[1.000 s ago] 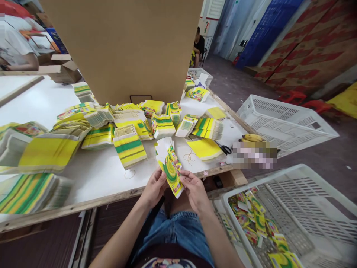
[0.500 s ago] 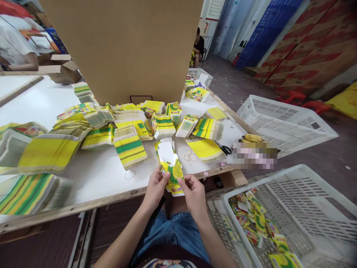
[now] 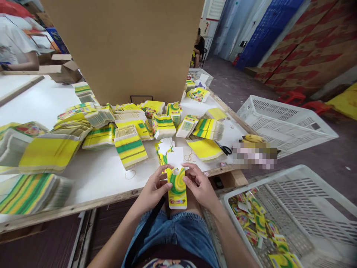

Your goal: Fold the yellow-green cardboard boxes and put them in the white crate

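Both hands hold one small yellow and green carton (image 3: 177, 186) upright over my lap, just in front of the table edge. My left hand (image 3: 155, 187) pinches its left side and my right hand (image 3: 199, 184) pinches its right side. The carton's white top flaps (image 3: 176, 158) stand open above my fingers. Right behind it, a short stack of flat cartons (image 3: 164, 149) lies on the white table (image 3: 97, 175).
Many bundles of flat yellow-green cartons (image 3: 129, 146) cover the table before a tall brown cardboard sheet (image 3: 125, 48). Scissors (image 3: 224, 149) and rubber bands lie at right. A white plastic crate (image 3: 292, 212) at my right holds several folded cartons; another crate (image 3: 281, 119) stands behind. People sit farther off.
The carton has come down from a tilt above the table edge to upright over my lap. Its body now looks squared up and the top flaps have opened upward.
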Demonstrator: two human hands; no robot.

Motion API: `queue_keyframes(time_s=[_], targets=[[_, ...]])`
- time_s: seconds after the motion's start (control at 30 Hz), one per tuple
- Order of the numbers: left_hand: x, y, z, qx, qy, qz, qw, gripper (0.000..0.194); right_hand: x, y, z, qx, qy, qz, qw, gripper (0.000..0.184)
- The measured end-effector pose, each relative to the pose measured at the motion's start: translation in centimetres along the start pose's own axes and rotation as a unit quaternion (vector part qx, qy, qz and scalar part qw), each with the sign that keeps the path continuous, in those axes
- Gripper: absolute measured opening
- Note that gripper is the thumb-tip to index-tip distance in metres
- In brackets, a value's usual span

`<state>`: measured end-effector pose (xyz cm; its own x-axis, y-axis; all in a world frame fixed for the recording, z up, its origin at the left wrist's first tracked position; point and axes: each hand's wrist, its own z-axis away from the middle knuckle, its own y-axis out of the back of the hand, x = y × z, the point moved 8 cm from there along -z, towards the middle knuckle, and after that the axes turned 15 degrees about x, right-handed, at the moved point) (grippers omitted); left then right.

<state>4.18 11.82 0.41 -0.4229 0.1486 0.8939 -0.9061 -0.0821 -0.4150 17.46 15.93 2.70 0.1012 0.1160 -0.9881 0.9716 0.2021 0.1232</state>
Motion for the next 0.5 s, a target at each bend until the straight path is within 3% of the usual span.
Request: queue_keyframes(time_s=[0.1,0.17,0.33,0.43,0.5], targets=[[-0.3,-0.5,0.3,-0.023,0.007,-0.002,1.0,0.042,-0.4,0.0,-0.1,-0.026,0.004,0.01,1.0,0.018],[-0.5,-0.8,0.4,-0.031,0.008,0.001,0.999,0.045,-0.5,0.2,-0.1,-0.016,0.017,0.029,0.999,0.02],[-1.1,-1.0,0.3,-0.04,0.023,0.023,0.999,0.078,0.1,1.0,-0.3,0.047,0.025,0.024,0.998,0.018],[-1.5,-0.8,0.0,-0.037,0.03,0.013,0.999,0.062,0.4,2.2,-0.5,0.109,0.003,-0.013,0.994,0.033],[-1.6,-0.5,-0.3,-0.014,0.02,-0.022,0.999,0.055,0.4,2.6,-0.6,0.115,-0.006,0.003,0.993,0.032]])
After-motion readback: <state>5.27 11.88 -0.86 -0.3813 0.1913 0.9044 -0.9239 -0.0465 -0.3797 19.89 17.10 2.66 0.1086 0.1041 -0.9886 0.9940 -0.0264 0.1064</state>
